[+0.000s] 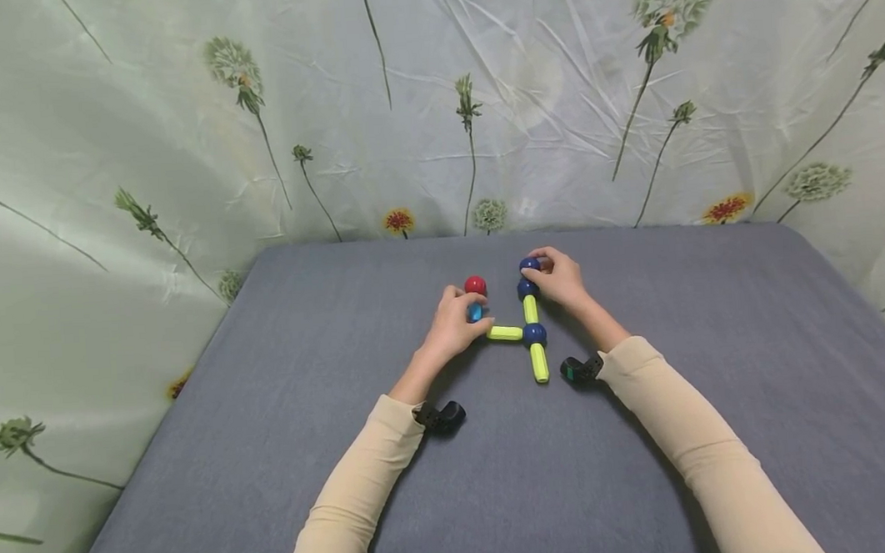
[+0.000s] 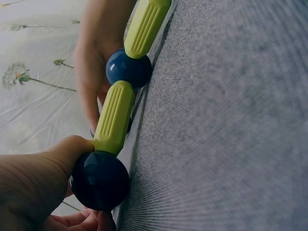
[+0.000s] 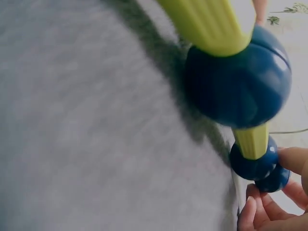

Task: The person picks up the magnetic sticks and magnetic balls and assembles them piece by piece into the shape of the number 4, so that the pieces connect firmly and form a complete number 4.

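Note:
A figure of magnetic balls and rods lies on the grey surface. At its centre is a blue ball (image 1: 535, 333), joined to several yellow rods (image 1: 505, 333). My left hand (image 1: 454, 322) grips the left end, thumb and fingers around a dark blue ball (image 2: 100, 180). Beside those fingers are a light blue rod (image 1: 475, 312) and a red ball (image 1: 475, 285). At the far end, my right hand (image 1: 558, 277) pinches a blue ball (image 1: 529, 264), which touches another blue ball (image 1: 527, 289) on the far yellow rod (image 1: 530, 309).
The grey cloth-covered table (image 1: 288, 485) spreads around the figure. A flower-printed curtain (image 1: 553, 95) hangs behind and along the sides. Each wrist carries a black camera band, the left band (image 1: 441, 418) and the right band (image 1: 581, 369) near the table.

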Demonstrator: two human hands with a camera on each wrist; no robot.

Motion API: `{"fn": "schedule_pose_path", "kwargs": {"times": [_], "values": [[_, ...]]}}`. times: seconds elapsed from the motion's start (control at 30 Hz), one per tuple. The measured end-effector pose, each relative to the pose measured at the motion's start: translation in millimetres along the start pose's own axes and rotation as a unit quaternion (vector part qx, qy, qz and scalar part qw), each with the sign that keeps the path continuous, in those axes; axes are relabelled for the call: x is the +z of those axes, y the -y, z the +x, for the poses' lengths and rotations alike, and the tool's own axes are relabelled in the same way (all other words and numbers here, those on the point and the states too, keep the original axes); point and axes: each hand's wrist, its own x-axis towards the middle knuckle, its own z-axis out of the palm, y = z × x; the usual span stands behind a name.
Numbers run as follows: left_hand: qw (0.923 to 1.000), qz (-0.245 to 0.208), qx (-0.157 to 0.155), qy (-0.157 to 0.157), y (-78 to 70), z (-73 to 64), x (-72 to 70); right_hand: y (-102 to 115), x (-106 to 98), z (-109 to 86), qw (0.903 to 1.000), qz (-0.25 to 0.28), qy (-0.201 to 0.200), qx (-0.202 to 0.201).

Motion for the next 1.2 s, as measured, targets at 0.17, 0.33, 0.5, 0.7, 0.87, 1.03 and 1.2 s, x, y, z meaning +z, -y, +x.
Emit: {"fn": "schedule_pose_path", "kwargs": {"times": [0.17,0.33,0.5,0.7,0.87,1.03,1.2], "values": [[0.9999,-0.002,0.010,-0.002,0.8,-1.9,2.2,-10.5,-6.2,-9.5,0.9995,0.030,-0.003,0.002],[0.9999,-0.005,0.011,0.000,1.2,-2.5,2.4,-16.2,-13.3,-17.2,0.9985,0.053,0.012,0.001],[1.0000,-0.003,0.005,-0.001,0.3,-1.9,1.9,-16.7,-19.2,-22.2,0.9981,0.057,0.023,-0.005],[1.0000,-0.003,0.005,0.000,0.4,-1.7,2.0,-18.7,-24.6,-29.9,0.9985,0.042,0.033,-0.010],[0.9999,-0.007,0.007,-0.004,0.8,-1.1,1.8,-21.7,-29.4,-37.6,0.9981,0.043,0.039,-0.020],[0.9999,-0.006,0.009,-0.007,0.5,-1.1,1.3,-24.6,-34.0,-45.9,0.9970,0.045,0.059,-0.024],[0.9999,-0.004,0.007,-0.009,0.1,-0.8,-0.1,-26.0,-37.9,-54.0,0.9949,0.041,0.089,-0.020]]}}
